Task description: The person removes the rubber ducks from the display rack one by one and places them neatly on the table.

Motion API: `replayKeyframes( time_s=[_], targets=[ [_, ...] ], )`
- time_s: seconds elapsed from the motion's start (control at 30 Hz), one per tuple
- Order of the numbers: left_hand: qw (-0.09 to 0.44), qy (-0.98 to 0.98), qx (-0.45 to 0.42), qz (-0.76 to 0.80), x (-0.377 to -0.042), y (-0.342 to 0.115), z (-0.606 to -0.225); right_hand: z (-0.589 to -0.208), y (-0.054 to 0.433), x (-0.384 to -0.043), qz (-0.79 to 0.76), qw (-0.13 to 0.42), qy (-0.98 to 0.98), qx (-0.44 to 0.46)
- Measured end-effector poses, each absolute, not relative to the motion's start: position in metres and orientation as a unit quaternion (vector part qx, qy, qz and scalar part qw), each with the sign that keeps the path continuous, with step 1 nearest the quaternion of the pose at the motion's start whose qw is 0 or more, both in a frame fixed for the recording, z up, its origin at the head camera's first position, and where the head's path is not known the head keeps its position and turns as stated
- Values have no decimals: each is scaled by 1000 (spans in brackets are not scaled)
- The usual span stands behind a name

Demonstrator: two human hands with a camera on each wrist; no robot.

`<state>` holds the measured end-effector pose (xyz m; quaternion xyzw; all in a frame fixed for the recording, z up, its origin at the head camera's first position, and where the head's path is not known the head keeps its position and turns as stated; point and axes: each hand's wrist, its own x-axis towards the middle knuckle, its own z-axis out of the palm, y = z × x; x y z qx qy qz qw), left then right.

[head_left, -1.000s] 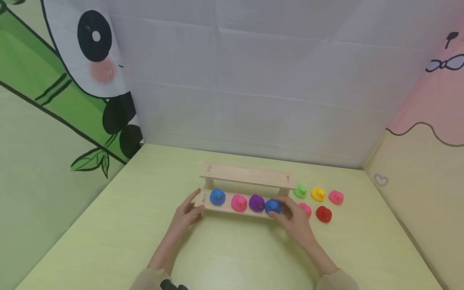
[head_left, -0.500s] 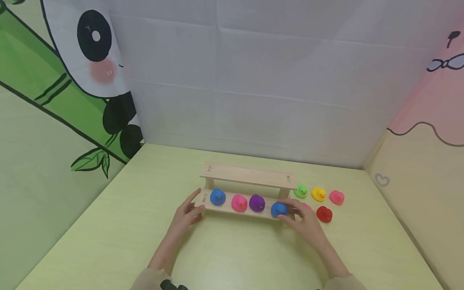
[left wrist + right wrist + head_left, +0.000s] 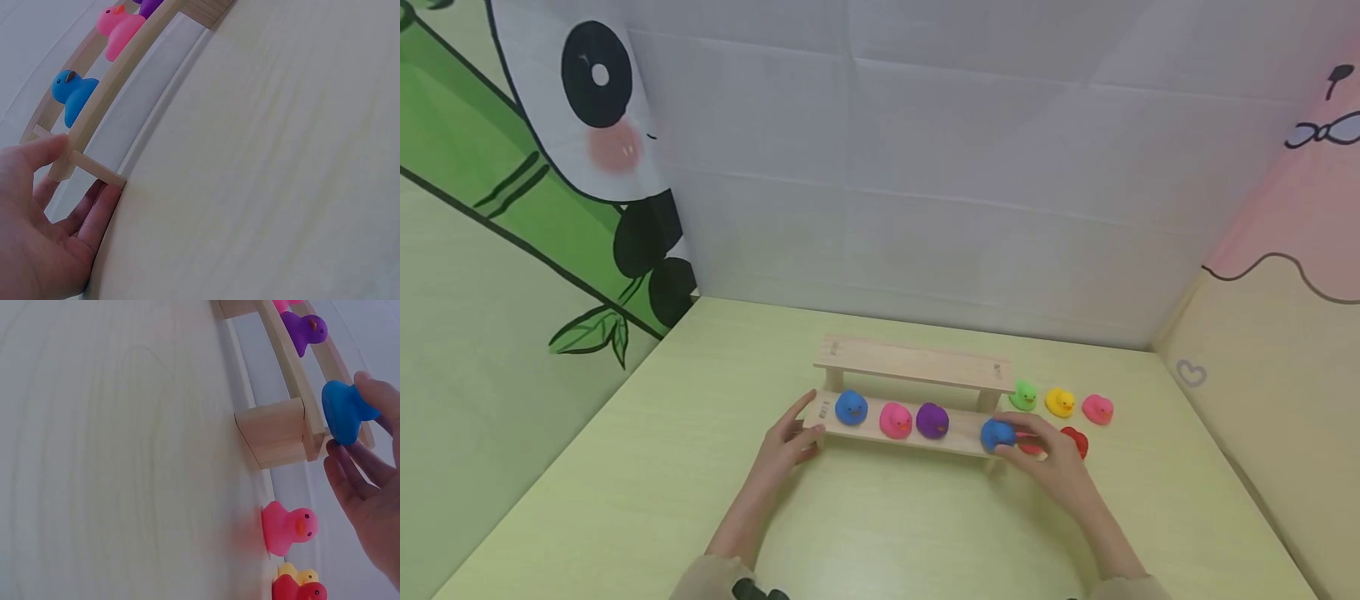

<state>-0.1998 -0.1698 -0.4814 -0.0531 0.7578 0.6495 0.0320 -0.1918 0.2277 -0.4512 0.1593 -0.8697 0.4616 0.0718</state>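
Observation:
A two-tier wooden duck stand (image 3: 913, 360) sits mid-table. My left hand (image 3: 784, 440) grips the left end of its lower plank, thumb on top and fingers by the leg in the left wrist view. On that plank stand a blue rubber duck (image 3: 852, 407), a pink one (image 3: 896, 420) and a purple one (image 3: 932, 421). My right hand (image 3: 1052, 457) pinches another blue rubber duck (image 3: 342, 412) between thumb and fingers at the plank's right end. This duck is tilted, its underside showing in the right wrist view, and looks raised off the wood.
Right of the stand, a green duck (image 3: 1023, 396), a yellow duck (image 3: 1061, 402) and a pink duck (image 3: 1098, 409) stand on the table. Nearer are a red duck (image 3: 1077, 442) and another pink duck (image 3: 289, 528), partly covered by my right hand in the head view.
My right hand has moved the blue duck rightward, from beside the purple duck to the plank's right end. My left hand and the stand have stayed put.

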Motion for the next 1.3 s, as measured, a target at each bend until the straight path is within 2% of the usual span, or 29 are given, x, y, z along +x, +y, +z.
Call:
replayKeyframes(
  time_s=[0.27, 0.67, 1.03, 1.3],
  targets=[
    [33, 756, -52, 652, -200, -169, -481, -451, 248, -192, 468, 104, -858, 184],
    [30, 753, -48, 655, -201, -167, -483, -447, 285, -190, 436, 128, -882, 123],
    [29, 755, -47, 654, -202, -166, -484, -465, 314, -196, 446, 206, -860, 138],
    [25, 753, -43, 656, -202, -166, -486, -477, 343, -205, 427, 194, -872, 139]
  ],
)
